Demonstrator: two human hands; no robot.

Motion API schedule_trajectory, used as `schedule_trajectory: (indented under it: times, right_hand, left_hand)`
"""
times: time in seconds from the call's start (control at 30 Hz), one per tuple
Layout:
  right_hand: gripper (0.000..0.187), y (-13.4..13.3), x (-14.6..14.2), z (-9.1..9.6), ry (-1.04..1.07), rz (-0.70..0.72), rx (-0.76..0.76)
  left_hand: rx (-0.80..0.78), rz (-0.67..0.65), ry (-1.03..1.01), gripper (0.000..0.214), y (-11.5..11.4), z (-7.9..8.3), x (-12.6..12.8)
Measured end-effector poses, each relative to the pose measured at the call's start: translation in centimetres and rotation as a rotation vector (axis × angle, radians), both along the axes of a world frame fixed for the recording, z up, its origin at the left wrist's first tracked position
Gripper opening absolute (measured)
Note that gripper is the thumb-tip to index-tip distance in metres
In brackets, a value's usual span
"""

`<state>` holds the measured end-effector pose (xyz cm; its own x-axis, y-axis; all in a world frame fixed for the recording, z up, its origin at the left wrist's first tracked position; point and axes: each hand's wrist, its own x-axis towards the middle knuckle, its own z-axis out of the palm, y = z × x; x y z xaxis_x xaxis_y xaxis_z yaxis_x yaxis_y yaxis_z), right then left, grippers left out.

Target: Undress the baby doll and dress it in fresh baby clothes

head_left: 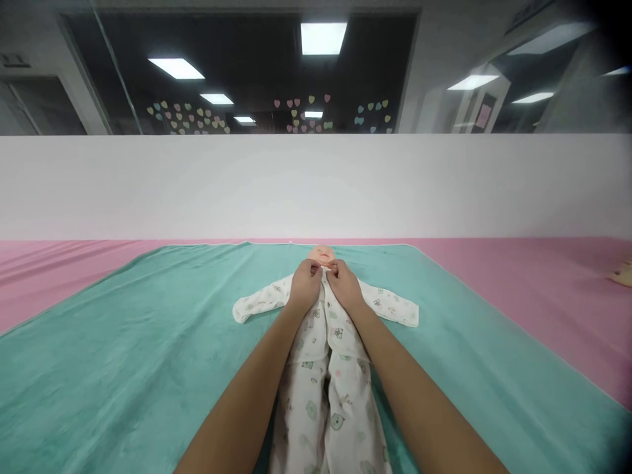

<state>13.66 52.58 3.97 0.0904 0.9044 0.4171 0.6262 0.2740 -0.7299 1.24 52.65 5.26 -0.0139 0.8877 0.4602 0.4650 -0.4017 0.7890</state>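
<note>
My left hand [305,284] and right hand [344,285] sit side by side, forearms angled in from the bottom of my view. Both are pinching rather than open: the fingertips meet at the collar of the baby sleeper [340,395], though they hide how much cloth they hold. Just past the fingers lies the doll's head [320,253], face up. The sleeper runs from under the hands back toward me, its sleeves [261,301] spread out to either side of them. Beneath it all is a green towel [148,349], with a pink sheet [543,289] showing beyond its edges.
</note>
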Motion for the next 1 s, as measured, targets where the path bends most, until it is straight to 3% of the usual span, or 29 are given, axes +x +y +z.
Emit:
schedule_trajectory:
  times: [0.23,0.37,0.53,0.77,0.9,1.0]
  right_hand:
    - [0.037,-5.2,0.6,-1.0,0.016,0.208,0.123]
    - [0.041,-6.9,0.8,-1.6,0.018,0.276,0.152]
    - [0.045,-7.3,1.3,-1.8,0.005,0.321,0.122]
    - [0.049,-7.1,1.9,-2.1,-0.005,0.381,0.067]
    - [0.048,-7.1,1.9,-2.1,0.048,0.395,0.053]
    - [0.048,-7.1,1.9,-2.2,0.089,0.379,0.047]
  left_hand:
    - [0.074,-0.086,0.019,0.019,-3.1,-2.0,-1.8]
    - [0.052,-0.165,0.048,0.026,-4.5,-2.5,-2.7]
    - [-0.012,-0.197,0.148,0.037,-4.7,-2.4,-2.9]
    - [0.006,-0.164,0.294,0.037,-4.5,-2.4,-2.8]
    - [0.084,-0.105,0.301,0.032,-4.6,-2.2,-2.6]
    - [0.225,-0.041,0.362,0.026,-5.0,-1.7,-2.5]
